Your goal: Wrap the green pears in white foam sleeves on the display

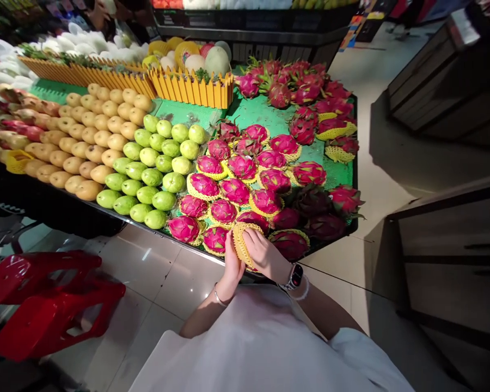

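Observation:
Both my hands are at the near edge of a green fruit display, holding a yellow foam net sleeve (240, 246) between them. My left hand (234, 259) grips its left side, and my right hand (262, 247) presses on its right side. Whether fruit sits inside the sleeve is hidden. Pink dragon fruits (234, 190) fill the display in front of my hands, many resting in similar yellow nets. One dragon fruit (289, 245) lies just right of my right hand, and another (251, 219) sits just beyond the sleeve.
Green guavas (147, 174) and yellow-brown fruit (81, 158) fill the display to the left. Melons stand behind a yellow picket divider (191, 90). Red plastic stools (49, 299) stand on the tiled floor at left. Dark wooden fixtures (449, 261) line the right side.

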Demonstrator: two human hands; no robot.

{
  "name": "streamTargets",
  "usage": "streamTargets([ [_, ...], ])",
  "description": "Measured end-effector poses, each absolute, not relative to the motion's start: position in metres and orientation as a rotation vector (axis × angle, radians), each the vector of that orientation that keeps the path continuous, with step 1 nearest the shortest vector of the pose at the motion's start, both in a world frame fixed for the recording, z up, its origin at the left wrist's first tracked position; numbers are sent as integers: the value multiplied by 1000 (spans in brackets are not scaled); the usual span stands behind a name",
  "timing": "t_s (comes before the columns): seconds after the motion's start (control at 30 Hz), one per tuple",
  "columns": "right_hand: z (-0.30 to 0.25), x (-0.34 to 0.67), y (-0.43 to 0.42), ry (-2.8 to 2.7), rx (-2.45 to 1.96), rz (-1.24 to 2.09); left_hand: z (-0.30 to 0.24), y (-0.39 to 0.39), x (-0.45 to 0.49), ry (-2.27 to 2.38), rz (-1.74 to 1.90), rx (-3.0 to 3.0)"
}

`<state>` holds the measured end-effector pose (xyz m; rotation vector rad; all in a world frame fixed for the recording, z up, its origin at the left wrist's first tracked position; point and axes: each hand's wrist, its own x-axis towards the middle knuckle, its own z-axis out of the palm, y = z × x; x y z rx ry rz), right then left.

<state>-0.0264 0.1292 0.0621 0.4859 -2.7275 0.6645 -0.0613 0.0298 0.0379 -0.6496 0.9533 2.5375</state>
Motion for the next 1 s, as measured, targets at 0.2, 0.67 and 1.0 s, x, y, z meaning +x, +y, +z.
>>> streamTargets([
  [0.2,75,-30,128,-2814,272,525,44,6,-60,1701,2489,38],
  [0.67,72,-34,145,-2752,369,291,85,6,-130,2388,1247,882],
  [1.0,78,-24,195,-2564,587,446,98,23,-142,2760,1197,766],
])
